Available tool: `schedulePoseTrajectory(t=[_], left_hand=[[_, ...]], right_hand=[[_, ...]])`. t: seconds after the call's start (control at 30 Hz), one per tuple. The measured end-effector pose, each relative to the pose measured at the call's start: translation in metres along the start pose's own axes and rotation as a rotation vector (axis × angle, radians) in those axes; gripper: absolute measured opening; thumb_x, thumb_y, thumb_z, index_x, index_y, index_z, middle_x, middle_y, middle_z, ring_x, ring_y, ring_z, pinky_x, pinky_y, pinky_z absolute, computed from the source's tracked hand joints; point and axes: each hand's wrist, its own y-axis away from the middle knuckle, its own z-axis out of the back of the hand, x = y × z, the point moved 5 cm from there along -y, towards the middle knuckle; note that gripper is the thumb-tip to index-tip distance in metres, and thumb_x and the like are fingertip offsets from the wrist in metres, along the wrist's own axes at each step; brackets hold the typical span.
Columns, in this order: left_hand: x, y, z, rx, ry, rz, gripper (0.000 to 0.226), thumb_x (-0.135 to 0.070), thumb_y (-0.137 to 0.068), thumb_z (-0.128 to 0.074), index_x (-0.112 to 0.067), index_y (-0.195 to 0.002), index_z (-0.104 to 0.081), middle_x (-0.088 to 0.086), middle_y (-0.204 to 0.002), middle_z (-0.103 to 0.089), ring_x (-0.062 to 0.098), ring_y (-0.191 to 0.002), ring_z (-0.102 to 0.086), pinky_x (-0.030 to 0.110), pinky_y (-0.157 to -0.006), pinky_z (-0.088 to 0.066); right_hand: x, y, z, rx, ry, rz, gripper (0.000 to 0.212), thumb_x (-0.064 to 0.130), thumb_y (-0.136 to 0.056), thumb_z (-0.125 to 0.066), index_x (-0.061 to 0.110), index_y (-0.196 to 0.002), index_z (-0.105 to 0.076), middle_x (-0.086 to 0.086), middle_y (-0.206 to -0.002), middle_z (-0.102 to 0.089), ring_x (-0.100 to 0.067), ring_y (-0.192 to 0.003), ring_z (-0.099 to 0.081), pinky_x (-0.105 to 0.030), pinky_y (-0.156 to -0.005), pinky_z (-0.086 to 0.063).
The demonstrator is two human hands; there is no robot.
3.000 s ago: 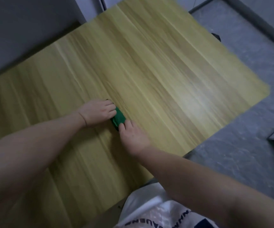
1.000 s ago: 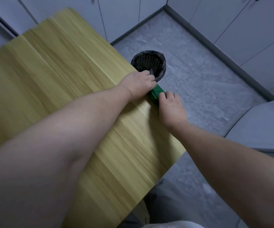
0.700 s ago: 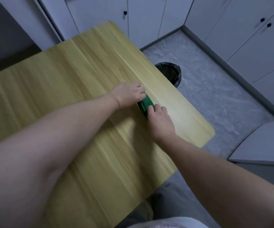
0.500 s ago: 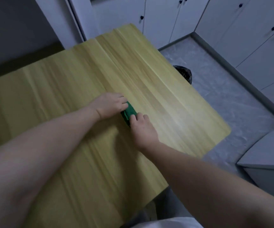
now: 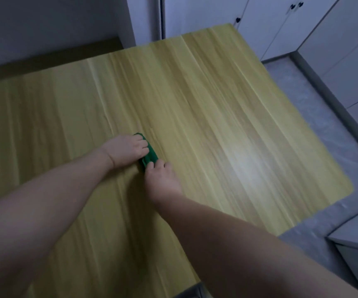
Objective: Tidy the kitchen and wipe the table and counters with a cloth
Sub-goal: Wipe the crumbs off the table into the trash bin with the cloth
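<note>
A folded green cloth [image 5: 150, 154] lies near the middle of the wooden table [image 5: 216, 100], between both hands. The left hand [image 5: 127, 150] covers the cloth's left side, its fingers curled over it and gripping it against the tabletop. The right hand [image 5: 163, 181] meets the near end with bent fingertips, and whether it pinches or only presses cannot be told. White cabinets [image 5: 302, 29] and grey floor [image 5: 324, 117] lie beyond the table's right edge.
</note>
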Motion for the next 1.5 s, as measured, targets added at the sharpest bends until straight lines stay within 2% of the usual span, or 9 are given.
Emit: schedulePoseTrajectory(t=[0.17,0.37,0.47,0.53,0.67,1.0,1.2,1.37,1.5], left_hand=[[-0.004,-0.017,-0.010,0.052,0.031,0.090,0.010,0.000,-0.075,-0.064,-0.009,-0.073,-0.063,0.008,-0.076,-0.060,0.027,-0.073,-0.059,0.037,-0.050,-0.053],[-0.011,-0.107,0.006,0.132,-0.020,-0.007,0.027,-0.009,-0.090,-0.042,-0.010,-0.095,-0.068,0.005,-0.097,-0.065,0.024,-0.093,-0.059,0.035,-0.074,-0.055],[-0.018,-0.159,0.007,0.302,-0.073,-0.032,0.025,-0.012,-0.101,-0.037,-0.016,-0.113,-0.059,0.001,-0.117,-0.058,0.021,-0.110,-0.051,0.031,-0.087,-0.049],[-0.019,-0.188,0.010,0.332,-0.066,-0.024,0.023,-0.012,-0.101,-0.039,-0.015,-0.112,-0.060,0.001,-0.116,-0.059,0.021,-0.109,-0.051,0.031,-0.085,-0.049],[-0.024,-0.258,0.020,0.110,-0.065,-0.078,0.003,-0.008,-0.081,-0.070,-0.010,-0.081,-0.068,0.004,-0.082,-0.065,0.024,-0.080,-0.061,0.030,-0.060,-0.052],[-0.071,-0.470,0.050,0.080,0.014,-0.163,0.025,-0.008,-0.095,-0.043,-0.008,-0.102,-0.067,0.009,-0.103,-0.066,0.032,-0.103,-0.059,0.040,-0.079,-0.053],[-0.089,-0.541,0.058,0.119,-0.011,-0.145,0.028,-0.007,-0.098,-0.041,-0.011,-0.112,-0.065,0.005,-0.115,-0.063,0.028,-0.108,-0.055,0.038,-0.085,-0.049],[-0.092,-0.556,0.065,0.130,-0.030,-0.145,0.030,-0.006,-0.099,-0.039,-0.012,-0.119,-0.061,0.004,-0.122,-0.059,0.027,-0.111,-0.051,0.032,-0.078,-0.040],[-0.092,-0.544,0.071,0.131,-0.029,-0.088,0.029,-0.006,-0.101,-0.038,-0.010,-0.120,-0.059,0.006,-0.124,-0.057,0.026,-0.116,-0.048,0.031,-0.073,-0.037]], right_hand=[[-0.021,-0.008,0.002,-0.047,0.032,0.031,0.021,0.008,-0.100,-0.040,0.004,-0.117,-0.052,-0.017,-0.113,-0.053,-0.035,-0.105,-0.051,-0.041,-0.079,-0.046],[-0.086,-0.017,0.025,-0.058,0.017,-0.075,0.023,0.005,-0.098,-0.042,0.005,-0.119,-0.051,-0.016,-0.116,-0.052,-0.034,-0.109,-0.049,-0.041,-0.084,-0.047],[-0.129,-0.023,0.039,-0.064,0.031,-0.083,0.023,0.005,-0.099,-0.037,0.005,-0.118,-0.051,-0.017,-0.116,-0.053,-0.035,-0.108,-0.050,-0.041,-0.082,-0.046],[-0.158,-0.027,0.049,-0.070,0.033,-0.092,0.022,0.005,-0.099,-0.037,0.005,-0.116,-0.051,-0.016,-0.115,-0.053,-0.034,-0.107,-0.050,-0.040,-0.080,-0.047],[-0.226,-0.035,0.074,-0.087,0.039,-0.128,0.020,0.005,-0.097,-0.041,0.006,-0.114,-0.052,-0.015,-0.113,-0.054,-0.034,-0.105,-0.050,-0.042,-0.081,-0.047],[-0.412,-0.041,0.129,-0.149,0.144,-0.316,0.022,0.003,-0.091,-0.036,0.008,-0.107,-0.050,-0.015,-0.108,-0.053,-0.036,-0.099,-0.050,-0.041,-0.073,-0.043],[-0.469,-0.042,0.141,-0.277,0.168,-0.434,0.032,0.007,-0.078,-0.024,0.004,-0.087,-0.054,-0.019,-0.085,-0.056,-0.038,-0.076,-0.053,-0.044,-0.057,-0.044],[-0.485,-0.043,0.147,-0.187,0.157,-0.463,0.023,0.001,-0.089,-0.035,0.007,-0.107,-0.048,-0.017,-0.109,-0.052,-0.036,-0.099,-0.049,-0.044,-0.077,-0.045],[-0.482,-0.040,0.154,-0.166,0.190,-0.467,0.021,0.001,-0.092,-0.038,0.007,-0.109,-0.047,-0.017,-0.113,-0.050,-0.036,-0.103,-0.047,-0.042,-0.078,-0.042]])
